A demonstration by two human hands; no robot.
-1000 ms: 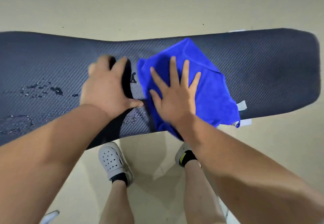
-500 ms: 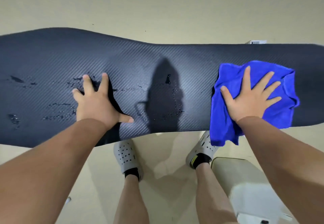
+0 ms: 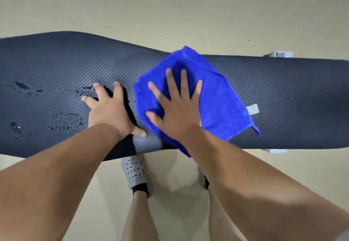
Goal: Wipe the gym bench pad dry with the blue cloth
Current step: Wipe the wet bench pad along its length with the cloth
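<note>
A right hand (image 3: 175,108), fingers spread flat, presses the blue cloth (image 3: 211,97) onto the middle of the bench pad (image 3: 292,93) to soak up water, while the left hand (image 3: 109,112), flat beside the cloth, steadies the pad near remaining droplets (image 3: 65,121).

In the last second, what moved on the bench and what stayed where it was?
The right hand, pressed flat on the blue cloth, swept it out toward the person's right along the bench pad, then back in beside the left hand. Nothing was grasped or released. The left hand stayed flat on the pad, and the water droplets to its left remain unwiped.
</note>
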